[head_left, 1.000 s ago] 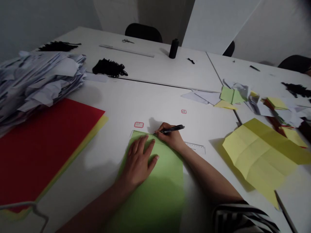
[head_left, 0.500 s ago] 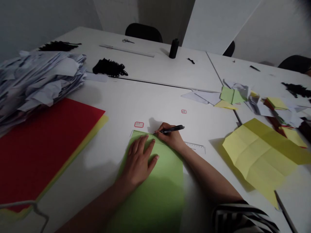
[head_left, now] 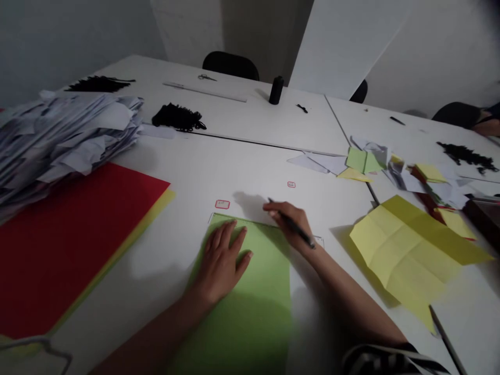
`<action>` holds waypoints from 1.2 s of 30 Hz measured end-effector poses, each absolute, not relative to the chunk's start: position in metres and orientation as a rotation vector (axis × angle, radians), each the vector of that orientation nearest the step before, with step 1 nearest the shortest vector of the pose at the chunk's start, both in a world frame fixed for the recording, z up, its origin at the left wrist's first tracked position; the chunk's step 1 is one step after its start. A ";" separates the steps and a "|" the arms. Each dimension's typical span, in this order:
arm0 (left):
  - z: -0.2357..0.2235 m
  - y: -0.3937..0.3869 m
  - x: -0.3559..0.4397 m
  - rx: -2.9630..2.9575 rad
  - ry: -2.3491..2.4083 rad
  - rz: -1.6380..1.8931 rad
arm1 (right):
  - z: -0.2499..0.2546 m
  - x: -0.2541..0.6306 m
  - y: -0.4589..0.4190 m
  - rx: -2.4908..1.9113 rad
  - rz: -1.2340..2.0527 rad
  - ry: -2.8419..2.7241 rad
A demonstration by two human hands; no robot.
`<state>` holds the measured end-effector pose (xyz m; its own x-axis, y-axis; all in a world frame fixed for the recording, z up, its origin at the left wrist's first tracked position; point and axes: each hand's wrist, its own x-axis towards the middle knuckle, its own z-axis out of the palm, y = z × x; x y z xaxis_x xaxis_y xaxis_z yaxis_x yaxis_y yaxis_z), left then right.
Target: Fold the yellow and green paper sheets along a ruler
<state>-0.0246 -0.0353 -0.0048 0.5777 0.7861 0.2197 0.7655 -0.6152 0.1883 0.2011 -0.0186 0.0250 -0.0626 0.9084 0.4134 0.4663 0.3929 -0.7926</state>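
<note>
My left hand (head_left: 222, 260) lies flat with its fingers spread on a green sheet of paper (head_left: 246, 317). Its fingertips rest near the sheet's far edge. My right hand (head_left: 291, 225) is closed around a black pen (head_left: 292, 225), whose tip points up and away, off the paper. That hand is by the sheet's far right corner. A clear ruler (head_left: 319, 241) lies along the far edge; its right end shows beyond my right wrist, and the rest is largely hidden by my hand and the sheet. Two small red-bordered labels (head_left: 222, 204) are on the table just past the sheet.
A red sheet (head_left: 86, 234) over yellow paper lies at left, beside a tall heap of white paper (head_left: 78, 130). To the right are a creased yellow sheet (head_left: 406, 255) and paper scraps (head_left: 363, 159). Black yarn (head_left: 177, 117) and a black cylinder (head_left: 276, 90) are farther back.
My right hand has lifted the pen from the paper's far edge and moved right, with the pen tilting up. My left hand stays on the green sheet. The view has shifted slightly.
</note>
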 end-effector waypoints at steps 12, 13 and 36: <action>-0.009 -0.033 -0.024 2.695 1.353 0.529 | 0.004 0.237 -0.075 -1.339 0.441 -2.107; -0.009 -0.033 -0.025 2.690 1.349 0.542 | 0.003 0.247 -0.082 -1.358 0.436 -2.089; -0.003 -0.043 0.034 2.710 1.094 0.541 | -0.006 0.279 -0.098 -1.427 0.290 -1.940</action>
